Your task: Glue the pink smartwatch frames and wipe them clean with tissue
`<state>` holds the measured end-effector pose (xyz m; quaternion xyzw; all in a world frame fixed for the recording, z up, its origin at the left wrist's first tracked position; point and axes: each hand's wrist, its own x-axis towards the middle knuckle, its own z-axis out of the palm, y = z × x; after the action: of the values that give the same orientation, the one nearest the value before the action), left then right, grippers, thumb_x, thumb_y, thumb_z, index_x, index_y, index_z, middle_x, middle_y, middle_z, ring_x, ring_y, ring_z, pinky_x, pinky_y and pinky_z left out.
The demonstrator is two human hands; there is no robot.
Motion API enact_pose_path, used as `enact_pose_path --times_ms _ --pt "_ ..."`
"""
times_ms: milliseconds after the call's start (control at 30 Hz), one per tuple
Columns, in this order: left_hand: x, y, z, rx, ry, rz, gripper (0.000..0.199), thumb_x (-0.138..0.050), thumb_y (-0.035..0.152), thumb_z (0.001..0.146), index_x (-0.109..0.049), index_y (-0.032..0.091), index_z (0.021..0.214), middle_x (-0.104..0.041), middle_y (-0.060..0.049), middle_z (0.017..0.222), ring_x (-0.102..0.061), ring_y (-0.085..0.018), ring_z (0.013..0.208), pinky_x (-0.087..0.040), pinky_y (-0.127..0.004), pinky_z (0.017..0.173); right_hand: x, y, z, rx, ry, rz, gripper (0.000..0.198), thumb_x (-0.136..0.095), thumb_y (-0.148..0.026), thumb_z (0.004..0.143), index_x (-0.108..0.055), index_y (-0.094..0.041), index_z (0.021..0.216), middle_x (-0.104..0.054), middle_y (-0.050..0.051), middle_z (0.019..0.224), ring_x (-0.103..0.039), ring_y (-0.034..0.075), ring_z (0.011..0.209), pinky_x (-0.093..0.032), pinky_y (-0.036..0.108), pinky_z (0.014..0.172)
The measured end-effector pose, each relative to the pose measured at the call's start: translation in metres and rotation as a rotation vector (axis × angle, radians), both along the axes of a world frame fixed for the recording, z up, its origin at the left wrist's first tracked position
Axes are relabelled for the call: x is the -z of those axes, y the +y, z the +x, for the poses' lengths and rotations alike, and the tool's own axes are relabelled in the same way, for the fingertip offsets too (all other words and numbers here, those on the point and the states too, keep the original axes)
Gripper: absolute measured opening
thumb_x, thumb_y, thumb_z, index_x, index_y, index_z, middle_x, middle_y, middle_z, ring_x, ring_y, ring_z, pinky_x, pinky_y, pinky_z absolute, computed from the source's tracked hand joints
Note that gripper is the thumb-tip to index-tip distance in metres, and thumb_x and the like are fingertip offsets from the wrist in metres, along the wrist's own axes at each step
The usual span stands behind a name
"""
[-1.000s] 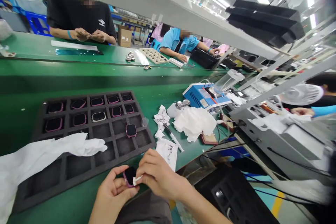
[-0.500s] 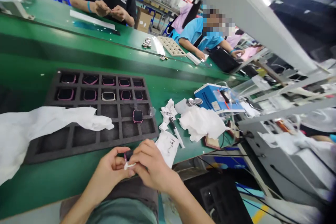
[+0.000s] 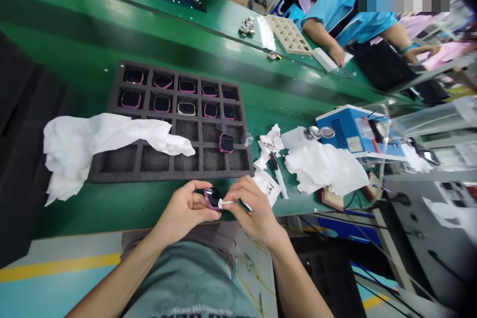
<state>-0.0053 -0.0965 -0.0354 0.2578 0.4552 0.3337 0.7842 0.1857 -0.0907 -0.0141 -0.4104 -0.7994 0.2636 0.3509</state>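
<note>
Purple-framed, black-screened watch (image 3: 212, 198) seemingly unfinished

At the near edge of the green bench (image 3: 122, 211), the left hand's (image 3: 182, 214) fingers grip it; the right hand's (image 3: 257, 209) pinch a white scrap (image 3: 225, 202) against its rim. Whether others (image 3: 162, 104) in the black foam tray (image 3: 171, 176) are done is unclear.

Held rounded-square watch (image 3: 212, 198): purple-pink frame, glossy black screen. Small wisp of white tissue (image 3: 225, 203) at its edge. Rectangular dark-grey foam tray (image 3: 171, 175), grid pattern; watches in it mostly pink-purple round black, one pale silver-framed rounded-square watch (image 3: 186, 109) among them. Long crumpled white cloth (image 3: 108, 134), plain. Flat green table (image 3: 112, 213). White paper sheet (image 3: 266, 185), black marks. Boxy machine (image 3: 337, 126), blue and white. From here I see a grey-green fabric shirt (image 3: 186, 273), white and dark lettering. Pale-blue floor (image 3: 55, 295), yellow stripe.
</note>
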Motion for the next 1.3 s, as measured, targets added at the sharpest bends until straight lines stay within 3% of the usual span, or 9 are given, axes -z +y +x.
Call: enact_pose_path --times_ms 133,300,467,667,867,1000,1100,1200,1300 --pt "-0.001 -0.001 0.001 0.009 0.026 0.051 0.062 -0.091 0.016 0.056 -0.057 0.016 0.107 -0.070 0.008 0.061 -0.066 -0.011 0.058 -0.052 -0.023 0.063 0.000 0.000 -0.002 -0.098 0.003 -0.010 0.011 -0.064 -0.013 0.095 -0.068 -0.022 0.091 -0.068 0.003 0.086 -0.059 0.019 0.085 -0.048 0.037 0.077" --pt "-0.002 -0.002 0.003 0.028 0.046 0.047 0.060 -0.090 0.014 0.055 -0.057 0.016 0.106 -0.075 0.003 0.069 -0.071 -0.015 0.065 -0.055 -0.028 0.070 -0.003 -0.003 0.005 -0.023 -0.016 -0.087 0.009 -0.066 -0.016 0.095 -0.069 -0.021 0.088 -0.067 0.003 0.082 -0.058 0.018 0.081 -0.048 0.036 0.073" --pt "-0.001 -0.003 0.006 0.053 0.108 0.097 0.048 -0.085 0.018 0.063 -0.058 0.017 0.103 -0.070 0.006 0.064 -0.068 -0.014 0.062 -0.052 -0.026 0.064 -0.005 0.000 -0.004 -0.060 -0.128 -0.033 0.006 -0.067 -0.018 0.094 -0.067 -0.021 0.089 -0.072 0.003 0.085 -0.059 0.019 0.080 -0.044 0.038 0.074" --pt "0.003 -0.004 0.011 0.068 0.155 0.083 0.056 -0.087 0.017 0.057 -0.059 0.016 0.105 -0.075 0.001 0.072 -0.073 -0.019 0.071 -0.056 -0.033 0.075 -0.009 0.003 0.009 0.115 -0.155 0.017 0.011 -0.068 -0.016 0.094 -0.066 -0.021 0.085 -0.071 0.002 0.080 -0.060 0.019 0.079 -0.046 0.037 0.073" --pt "0.006 -0.003 0.012 0.111 0.174 0.137 0.051 -0.085 0.018 0.062 -0.060 0.016 0.107 -0.074 0.001 0.069 -0.073 -0.020 0.069 -0.055 -0.032 0.071 -0.007 -0.014 0.013 0.009 -0.166 -0.067 0.008 -0.069 -0.017 0.094 -0.067 -0.023 0.089 -0.069 0.002 0.082 -0.060 0.019 0.080 -0.047 0.037 0.074" --pt "0.009 -0.004 0.014 0.125 0.301 0.243 0.040 -0.078 0.015 0.068 -0.061 0.018 0.104 -0.073 0.002 0.067 -0.072 -0.019 0.067 -0.053 -0.028 0.064 0.004 -0.011 -0.003 0.047 -0.272 -0.004 0.007 -0.066 -0.019 0.095 -0.068 -0.021 0.089 -0.071 0.004 0.084 -0.059 0.021 0.082 -0.044 0.039 0.073" --pt "0.008 -0.006 0.015 0.094 0.243 0.207 0.044 -0.081 0.015 0.064 -0.060 0.018 0.103 -0.074 0.002 0.069 -0.074 -0.020 0.069 -0.056 -0.030 0.068 0.007 -0.001 0.000 0.173 -0.357 0.074 0.010 -0.065 -0.019 0.095 -0.068 -0.021 0.086 -0.072 0.005 0.081 -0.059 0.023 0.080 -0.042 0.041 0.074" --pt "0.007 -0.006 0.015 0.079 0.189 0.155 0.052 -0.085 0.014 0.061 -0.060 0.017 0.106 -0.075 0.001 0.070 -0.075 -0.020 0.069 -0.058 -0.031 0.070 0.004 0.000 0.017 0.281 -0.269 0.049 0.012 -0.065 -0.018 0.095 -0.066 -0.022 0.084 -0.070 0.003 0.080 -0.059 0.021 0.078 -0.044 0.039 0.075" --pt "0.008 -0.006 0.015 0.090 0.198 0.168 0.052 -0.085 0.015 0.062 -0.061 0.017 0.108 -0.075 0.001 0.072 -0.075 -0.020 0.071 -0.059 -0.032 0.071 0.000 -0.011 0.027 0.220 -0.152 -0.045 0.010 -0.068 -0.016 0.094 -0.065 -0.023 0.087 -0.069 0.001 0.082 -0.060 0.020 0.081 -0.048 0.037 0.075"
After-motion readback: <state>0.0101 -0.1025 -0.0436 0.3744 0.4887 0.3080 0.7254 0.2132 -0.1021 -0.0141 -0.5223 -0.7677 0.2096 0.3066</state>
